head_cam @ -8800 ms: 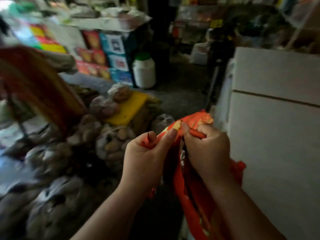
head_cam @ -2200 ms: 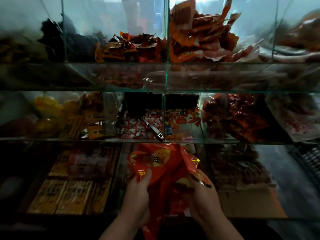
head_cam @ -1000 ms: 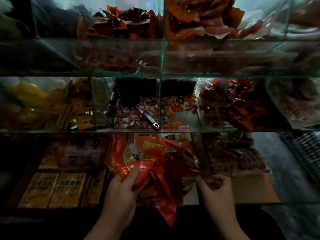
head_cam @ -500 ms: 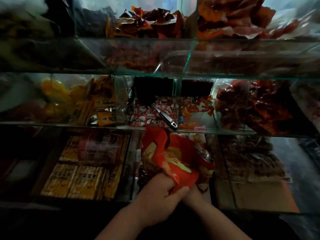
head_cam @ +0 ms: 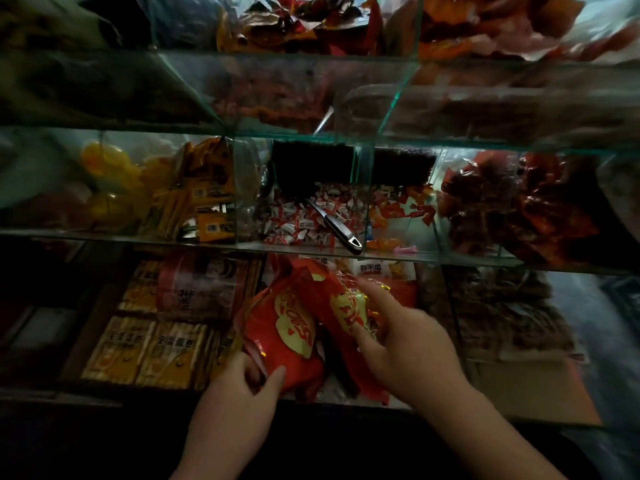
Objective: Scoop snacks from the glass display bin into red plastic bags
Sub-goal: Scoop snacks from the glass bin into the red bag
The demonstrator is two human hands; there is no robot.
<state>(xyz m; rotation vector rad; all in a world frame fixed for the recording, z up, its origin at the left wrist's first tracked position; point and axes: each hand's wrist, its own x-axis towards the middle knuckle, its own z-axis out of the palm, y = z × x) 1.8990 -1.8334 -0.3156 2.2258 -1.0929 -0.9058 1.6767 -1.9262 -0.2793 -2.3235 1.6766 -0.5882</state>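
A crumpled red plastic bag [head_cam: 294, 334] with gold print lies in front of the bottom row of the glass display. My left hand [head_cam: 242, 393] pinches its lower edge between thumb and fingers. My right hand [head_cam: 405, 344] reaches into the bag's right side with fingers extended, pressing the plastic. In the middle glass bin [head_cam: 298, 244] above lie small red-and-white wrapped snacks [head_cam: 298, 220], with a metal scoop [head_cam: 334, 223] resting among them, its handle pointing toward me.
Neighbouring bins hold orange packets [head_cam: 204, 202], yellow sweets [head_cam: 104, 168] and dark red packs [head_cam: 519, 206]. The lower row holds yellow biscuit boxes [head_cam: 145, 348] at the left and a cardboard box [head_cam: 530, 389] at the right. Another glass tier of snacks sits above.
My hands were together, bunching the bag half a second ago. Now they have parted: the left holds the bottom edge, the right has slid up along the bag's right side.
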